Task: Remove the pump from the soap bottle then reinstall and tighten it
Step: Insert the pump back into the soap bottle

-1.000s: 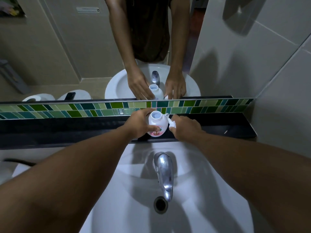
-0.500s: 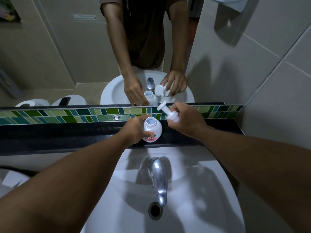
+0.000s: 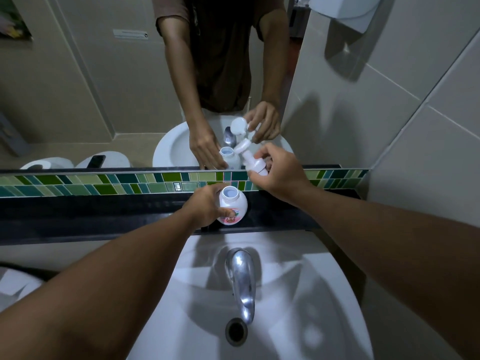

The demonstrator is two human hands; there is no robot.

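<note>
A small white soap bottle [image 3: 233, 206] with a pink label stands on the black ledge [image 3: 104, 211] behind the sink, its neck uncovered. My left hand [image 3: 205, 206] grips it from the left side. My right hand [image 3: 279, 172] holds the white pump [image 3: 250, 158] in the air, above and to the right of the bottle, apart from it. The pump lies tilted, its flat head pointing up and left toward the mirror. The mirror shows both hands, the bottle and the pump again.
A white basin [image 3: 298, 294] with a chrome tap [image 3: 242, 279] and a drain [image 3: 235, 331] lies below the ledge. A green tile strip [image 3: 104, 183] runs under the mirror. A tiled wall [image 3: 415, 126] closes the right side, with a white dispenser [image 3: 345, 9] high up.
My right hand has lifted the pump from beside the bottle on the ledge up and to the right, level with the mirror's lower edge. The left hand stays on the bottle.
</note>
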